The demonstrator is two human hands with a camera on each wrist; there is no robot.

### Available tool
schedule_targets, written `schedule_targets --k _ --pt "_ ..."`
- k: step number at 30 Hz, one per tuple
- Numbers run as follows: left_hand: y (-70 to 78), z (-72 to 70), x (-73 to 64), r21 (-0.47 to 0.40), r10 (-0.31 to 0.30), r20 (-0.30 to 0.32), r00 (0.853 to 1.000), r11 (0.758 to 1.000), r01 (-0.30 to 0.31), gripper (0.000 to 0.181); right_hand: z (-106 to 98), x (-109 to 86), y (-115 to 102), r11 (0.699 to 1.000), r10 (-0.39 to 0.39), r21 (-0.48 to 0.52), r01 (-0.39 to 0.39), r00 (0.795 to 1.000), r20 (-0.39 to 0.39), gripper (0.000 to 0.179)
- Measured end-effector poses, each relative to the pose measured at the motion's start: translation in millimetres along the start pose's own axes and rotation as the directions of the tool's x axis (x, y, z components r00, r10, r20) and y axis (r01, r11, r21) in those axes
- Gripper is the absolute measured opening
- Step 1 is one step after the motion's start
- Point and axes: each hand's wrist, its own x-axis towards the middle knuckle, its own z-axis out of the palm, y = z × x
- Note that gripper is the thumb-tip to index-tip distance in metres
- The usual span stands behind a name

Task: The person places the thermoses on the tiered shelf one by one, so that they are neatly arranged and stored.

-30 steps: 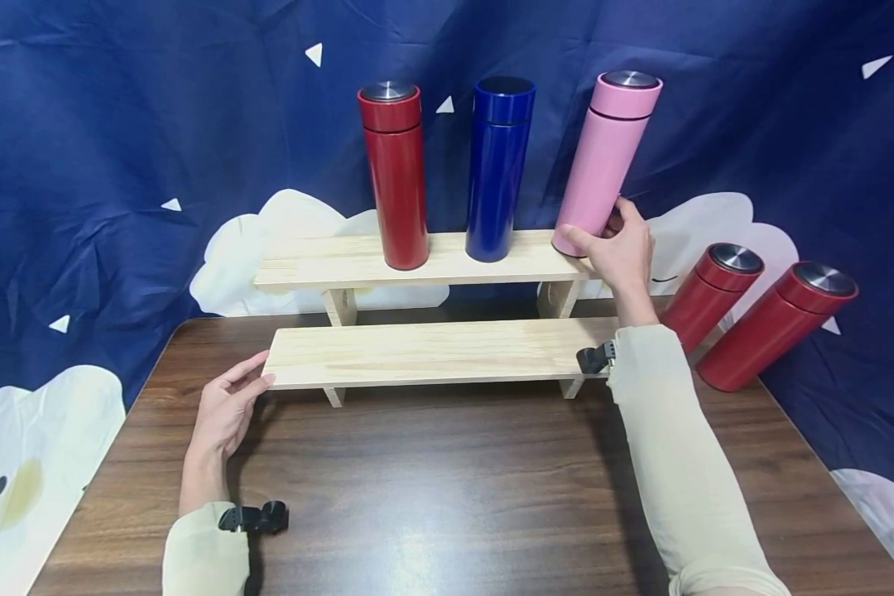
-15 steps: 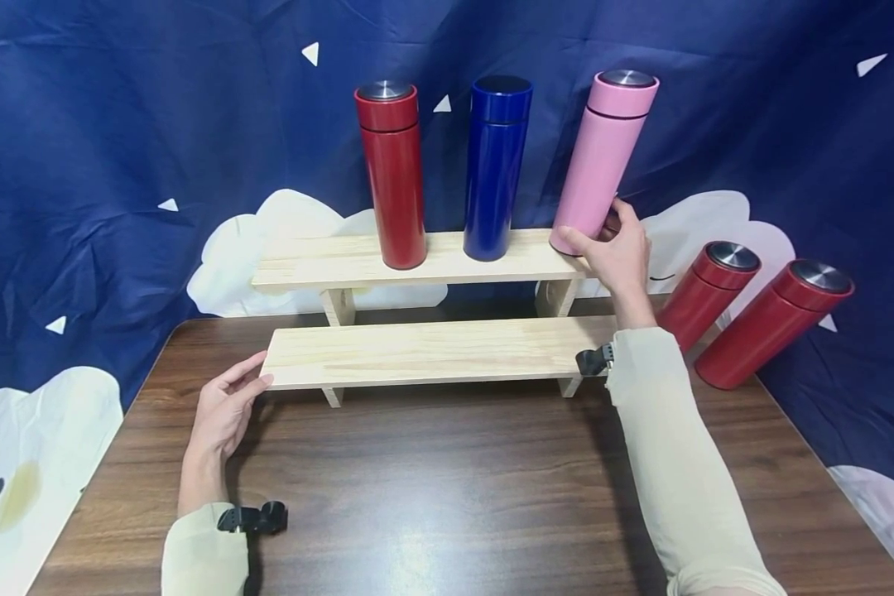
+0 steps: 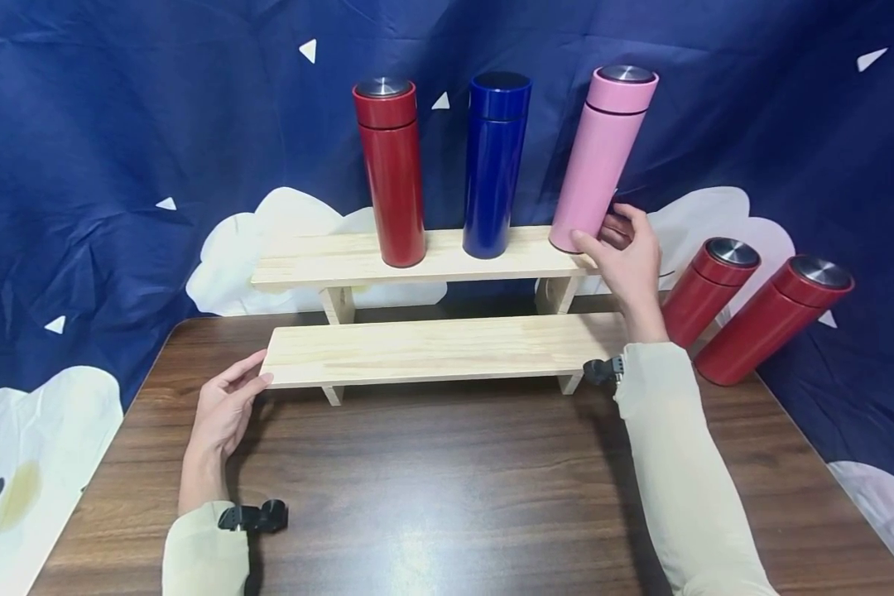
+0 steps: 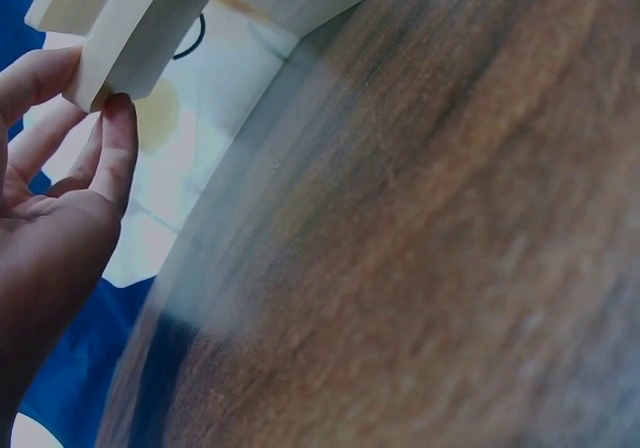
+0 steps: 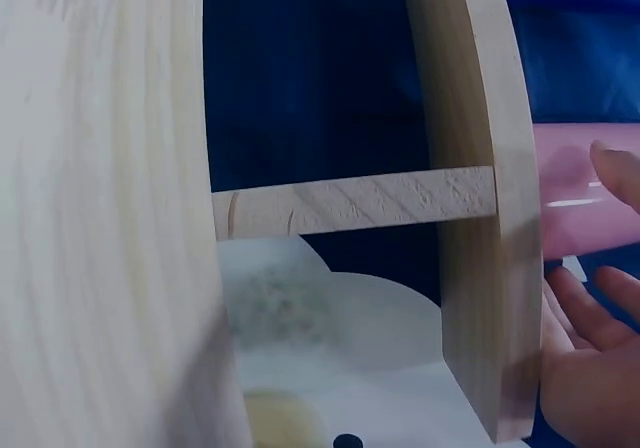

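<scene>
A pink thermos bottle stands at the right end of the upper board of a two-tier wooden shelf. My right hand is just beside its base; the thumb tip is at the bottle's side, and the fingers have come away from it, as the right wrist view of the hand also suggests. My left hand pinches the left end of the lower board between thumb and fingers, plain in the left wrist view. A blue thermos bottle and a red thermos bottle stand upright on the same upper board.
Two more red thermos bottles, a nearer one and one beside it, stand on the brown table right of the shelf. A dark blue curtain with white shapes hangs close behind.
My right hand has loosened its grip on the pink thermos bottle and shifted slightly right. The bottle stays in place on the upper board. The left hand keeps its hold.
</scene>
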Motion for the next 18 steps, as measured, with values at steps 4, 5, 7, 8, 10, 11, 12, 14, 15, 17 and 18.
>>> schedule_targets --k 4,5,7,8,10,11,12,14,15,17,18 --pt "1.5 0.3 -0.4 0.017 -0.012 -0.007 1.000 1.000 0.012 0.043 -4 -5.0 2 0.999 0.010 0.034 -0.009 1.000 -0.020 0.078" --pt "1.5 0.6 -0.5 0.020 -0.015 -0.008 1.000 1.000 0.015 0.044 -5 -6.2 2 0.999 0.007 0.035 -0.006 1.000 -0.029 0.077" --pt "1.3 1.0 -0.6 0.017 -0.016 -0.013 1.000 1.000 0.016 0.043 -8 -8.5 4 0.998 -0.006 0.058 0.009 0.999 -0.041 0.077" --pt "1.1 1.1 -0.7 0.013 -0.015 -0.015 1.000 1.000 0.015 0.042 -9 -9.6 4 0.998 -0.013 0.068 0.016 0.999 -0.045 0.076" --pt "0.8 1.2 -0.4 -0.001 -0.011 -0.015 1.000 1.000 0.011 0.041 -12 -12.1 5 0.995 -0.021 0.097 0.026 0.998 -0.056 0.074" --pt "0.6 1.1 -0.1 -0.007 -0.007 -0.014 1.000 1.000 0.007 0.040 -13 -13.3 6 0.993 -0.023 0.114 0.030 0.998 -0.063 0.073" --pt "0.3 0.9 0.2 -0.011 -0.003 -0.012 1.000 1.000 0.003 0.040 -15 -14.4 6 0.992 -0.023 0.124 0.031 0.997 -0.070 0.071" --pt "-0.3 0.5 0.7 -0.018 0.003 -0.006 1.000 1.000 -0.003 0.041 -19 -16.6 7 0.991 -0.026 0.130 0.037 0.996 -0.084 0.068" --pt "-0.5 0.3 0.9 -0.022 0.004 -0.004 1.000 1.000 -0.004 0.041 -21 -17.7 8 0.990 -0.027 0.138 0.040 0.996 -0.090 0.066" --pt "-1.0 -0.2 1.2 -0.029 0.008 0.003 1.000 1.000 -0.007 0.041 -24 -20.3 9 0.990 -0.031 0.135 0.044 0.995 -0.100 0.064" --pt "-1.2 -0.3 1.3 -0.035 0.007 0.005 1.000 0.999 -0.007 0.042 -25 -22.0 10 0.992 -0.036 0.121 0.048 0.994 -0.104 0.063"
